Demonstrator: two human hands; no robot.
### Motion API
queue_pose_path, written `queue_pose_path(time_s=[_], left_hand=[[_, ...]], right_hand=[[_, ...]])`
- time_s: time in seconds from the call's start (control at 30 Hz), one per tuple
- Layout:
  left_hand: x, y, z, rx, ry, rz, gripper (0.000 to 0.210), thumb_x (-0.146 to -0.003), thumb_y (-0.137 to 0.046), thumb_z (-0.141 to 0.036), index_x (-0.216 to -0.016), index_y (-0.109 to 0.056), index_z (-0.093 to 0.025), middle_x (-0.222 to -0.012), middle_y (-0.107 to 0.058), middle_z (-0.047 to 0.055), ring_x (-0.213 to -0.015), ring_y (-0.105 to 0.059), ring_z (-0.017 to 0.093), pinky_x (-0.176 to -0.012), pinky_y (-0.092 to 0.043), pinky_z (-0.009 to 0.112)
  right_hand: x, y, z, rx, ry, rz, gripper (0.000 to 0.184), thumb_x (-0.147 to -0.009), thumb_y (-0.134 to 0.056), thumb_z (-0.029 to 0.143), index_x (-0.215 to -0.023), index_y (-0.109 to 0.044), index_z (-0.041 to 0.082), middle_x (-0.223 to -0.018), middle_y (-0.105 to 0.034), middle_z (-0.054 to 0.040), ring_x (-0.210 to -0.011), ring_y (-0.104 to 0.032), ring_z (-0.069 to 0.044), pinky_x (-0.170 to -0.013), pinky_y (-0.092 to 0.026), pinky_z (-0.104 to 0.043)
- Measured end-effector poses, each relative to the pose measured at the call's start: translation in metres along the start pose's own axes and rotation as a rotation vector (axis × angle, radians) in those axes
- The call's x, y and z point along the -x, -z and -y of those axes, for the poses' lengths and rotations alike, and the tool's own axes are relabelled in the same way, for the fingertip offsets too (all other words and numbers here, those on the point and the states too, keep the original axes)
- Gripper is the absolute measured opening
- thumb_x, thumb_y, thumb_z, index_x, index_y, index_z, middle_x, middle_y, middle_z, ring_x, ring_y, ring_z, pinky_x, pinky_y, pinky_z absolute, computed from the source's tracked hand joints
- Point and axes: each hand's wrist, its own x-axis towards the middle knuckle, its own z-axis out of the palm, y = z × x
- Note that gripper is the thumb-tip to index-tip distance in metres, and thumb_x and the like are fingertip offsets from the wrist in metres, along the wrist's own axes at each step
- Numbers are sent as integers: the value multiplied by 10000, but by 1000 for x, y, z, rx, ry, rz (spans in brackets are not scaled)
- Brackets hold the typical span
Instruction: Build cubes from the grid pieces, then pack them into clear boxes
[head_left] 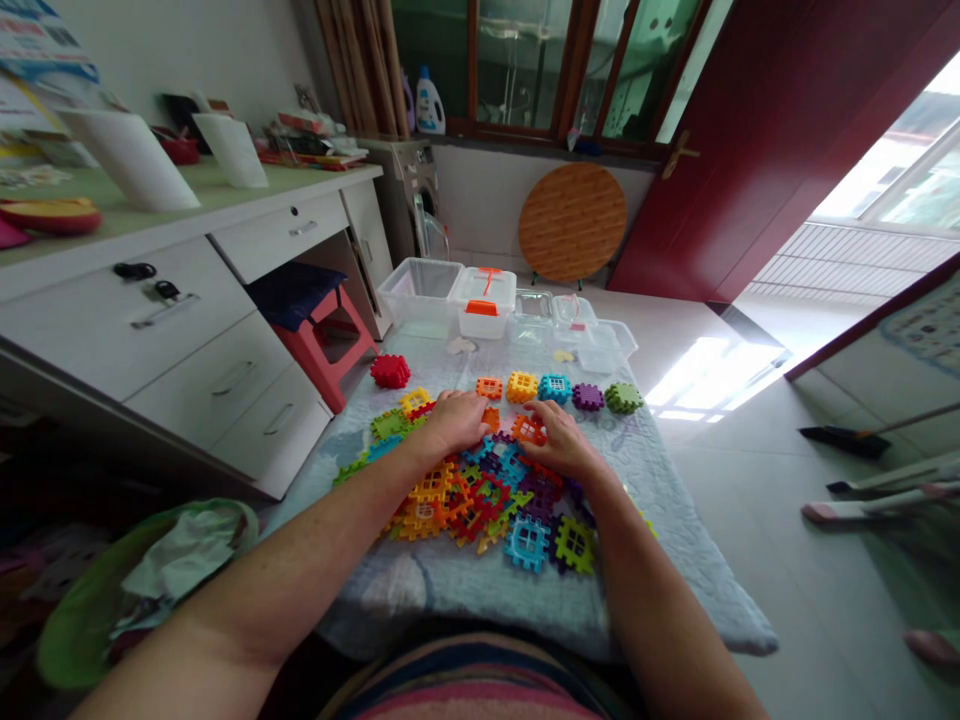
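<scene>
Interlocking plastic building blocks in many colours lie in a loose pile (484, 505) on the cloth-covered table. Over the back of that pile, my left hand (456, 420) closes its fingertips on an orange block (491, 419), mostly hidden by the fingers. My right hand (561, 440) grips another orange block (529, 430) with a window-like grid, a short gap away. Behind my hands runs a row of block stacks: red (391, 371), orange (490, 388), yellow (522, 387), blue (555, 388), purple (588, 397) and green (623, 398).
Clear plastic bins (421, 290) and a lidded box with orange latches (486, 305) stand at the table's far edge. A red stool (322, 340) and a white desk (150, 340) are at the left. A green basket (71, 630) sits low at the left.
</scene>
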Motion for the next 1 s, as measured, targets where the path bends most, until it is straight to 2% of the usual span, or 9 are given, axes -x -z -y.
queue_pose_path(time_s=[0.13, 0.23, 0.33, 0.43, 0.5, 0.67, 0.73, 0.8, 1.0], left_hand=[[-5, 5, 4, 23, 25, 1, 402, -711, -711, -369, -1074, -677, -200, -1078, -681, 121, -1015, -628, 294, -872, -458, 383], [-4, 8, 4, 100, -18, -49, 277, -720, -670, -247, -990, -702, -196, -1020, -688, 95, -956, -631, 265, -835, -466, 355], [0, 8, -1, 193, -117, -191, 133, -754, -592, -158, -833, -692, -196, -920, -690, 68, -908, -622, 230, -830, -455, 347], [6, 8, -10, 239, -181, -321, 111, -782, -574, -150, -813, -670, -195, -888, -681, 71, -922, -605, 229, -869, -435, 377], [9, 8, -16, 245, -224, -302, 87, -781, -603, -171, -831, -669, -199, -886, -680, 68, -931, -600, 234, -894, -425, 397], [20, 12, -15, 276, -371, -112, 141, -750, -695, -272, -878, -687, -214, -920, -691, 47, -939, -609, 234, -917, -428, 395], [26, 16, -5, 295, -352, -112, 175, -762, -694, -308, -899, -688, -200, -936, -691, 59, -943, -612, 237, -917, -432, 389], [34, 20, 11, 334, -281, -165, 190, -793, -666, -344, -902, -682, -189, -942, -689, 68, -944, -612, 239, -908, -439, 377], [61, 16, 80, 471, 53, -402, 278, -815, -602, -458, -868, -671, -194, -957, -662, 67, -944, -613, 236, -919, -449, 346]], right_hand=[[0, 1, 1, -30, 15, -15, 527, -765, -641, 308, -1268, -523, 204, -1118, -560, -89, -1056, -561, -229, -959, -438, -382], [0, 3, 2, -45, 37, -38, 479, -763, -639, 293, -1228, -554, 217, -1071, -550, -72, -1020, -563, -217, -948, -449, -376], [-1, 5, 2, -82, 51, -61, 421, -750, -639, 279, -1163, -594, 208, -1029, -543, -60, -985, -565, -208, -936, -458, -365], [-3, 6, 0, -129, 40, -93, 380, -733, -634, 273, -1107, -620, 210, -986, -543, -45, -936, -569, -199, -914, -466, -357], [-4, 6, -2, -151, 24, -113, 357, -726, -621, 271, -1078, -629, 209, -968, -544, -40, -911, -570, -193, -896, -471, -349], [-3, 5, -4, -176, -5, -141, 355, -716, -603, 267, -1061, -615, 183, -997, -576, -58, -920, -579, -198, -881, -470, -345], [-3, 6, -1, -190, 8, -127, 367, -720, -612, 266, -1077, -603, 187, -1025, -605, -64, -949, -584, -206, -890, -467, -352], [-3, 6, 4, -195, 35, -102, 387, -727, -627, 270, -1106, -593, 201, -1063, -631, -65, -985, -587, -213, -909, -460, -362], [-15, -8, 22, -52, 151, 14, 466, -765, -653, 300, -1206, -574, 168, -1180, -645, -113, -1097, -567, -248, -977, -420, -384]])
